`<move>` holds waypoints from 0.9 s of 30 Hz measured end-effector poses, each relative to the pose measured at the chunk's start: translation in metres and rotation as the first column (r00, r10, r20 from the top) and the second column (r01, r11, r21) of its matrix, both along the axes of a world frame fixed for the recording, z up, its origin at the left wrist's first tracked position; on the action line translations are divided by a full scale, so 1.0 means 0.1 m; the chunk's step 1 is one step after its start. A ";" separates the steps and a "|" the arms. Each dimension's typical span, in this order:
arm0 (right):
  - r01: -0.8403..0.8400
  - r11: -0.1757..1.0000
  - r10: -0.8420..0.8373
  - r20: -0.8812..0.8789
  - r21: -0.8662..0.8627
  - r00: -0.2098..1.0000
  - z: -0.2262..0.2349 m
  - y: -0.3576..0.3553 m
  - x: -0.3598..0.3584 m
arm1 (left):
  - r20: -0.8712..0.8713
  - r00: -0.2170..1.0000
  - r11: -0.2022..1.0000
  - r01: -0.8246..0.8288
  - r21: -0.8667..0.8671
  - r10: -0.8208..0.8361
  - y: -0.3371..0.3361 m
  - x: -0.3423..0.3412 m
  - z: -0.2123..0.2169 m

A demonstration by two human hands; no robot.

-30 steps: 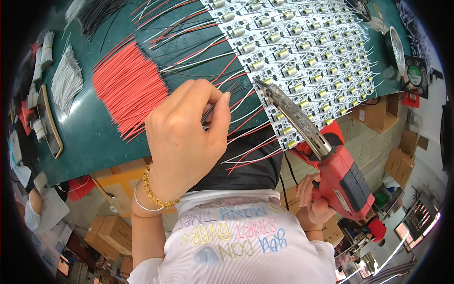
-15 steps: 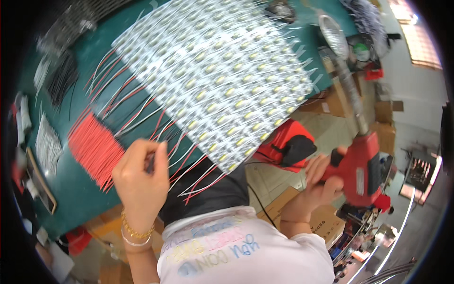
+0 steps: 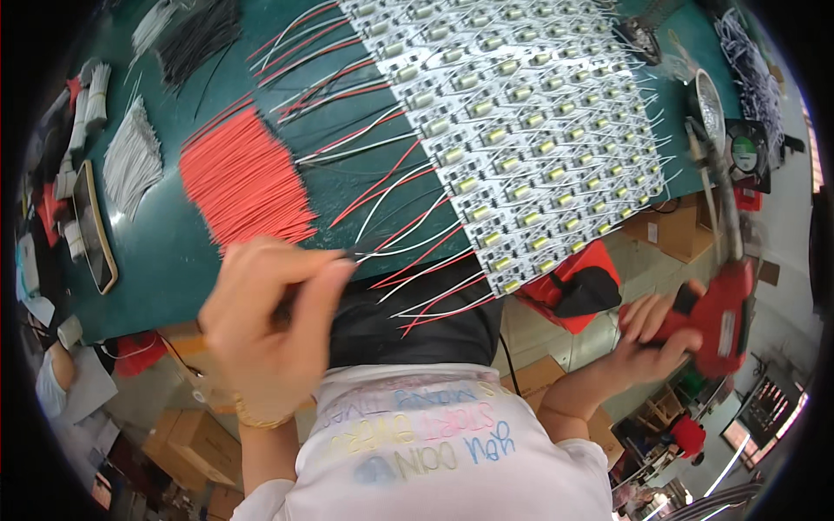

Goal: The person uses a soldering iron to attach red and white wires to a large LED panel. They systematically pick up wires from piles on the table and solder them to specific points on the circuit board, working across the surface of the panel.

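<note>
My left hand point(image 3: 278, 317) is closed in a pinch at the wire ends, with a thin dark wire point(image 3: 351, 254) at its fingertips beside a white wire; motion blurs the hand. My right hand point(image 3: 656, 343) grips a red pistol-grip soldering gun point(image 3: 728, 317), its long metal barrel pointing away from me, at the right beyond the table edge. Before me lies a panel of white LED strips point(image 3: 521, 130), with yellowish chips in rows. Red, white and black wires stick out from its left side. A bundle of cut red wires point(image 3: 248, 178) lies just beyond my left hand.
On the green table point(image 3: 187, 260) lie white wires point(image 3: 133, 156), black wires point(image 3: 200, 39) and a phone point(image 3: 94, 226). A metal holder point(image 3: 708, 108) and a fan point(image 3: 747, 156) are at the right. A red-and-black case point(image 3: 578, 291) and cardboard boxes point(image 3: 195, 443) stand below the table edge.
My view has shifted, so the table and panel appear turned and farther right. My left hand has moved to the wire ends, fingertips extended. The soldering gun remains in my right hand.
</note>
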State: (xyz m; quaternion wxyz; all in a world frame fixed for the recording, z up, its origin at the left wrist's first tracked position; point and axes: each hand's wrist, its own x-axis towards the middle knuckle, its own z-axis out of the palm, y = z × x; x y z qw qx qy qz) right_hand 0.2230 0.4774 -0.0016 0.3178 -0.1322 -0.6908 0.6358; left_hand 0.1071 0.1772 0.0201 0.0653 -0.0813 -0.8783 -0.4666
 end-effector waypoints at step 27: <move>-0.387 0.918 0.347 0.662 -0.092 0.665 0.09 -0.45 0.84 | -0.199 0.959 0.966 0.164 -0.200 -0.204 0.40 -0.02 -0.47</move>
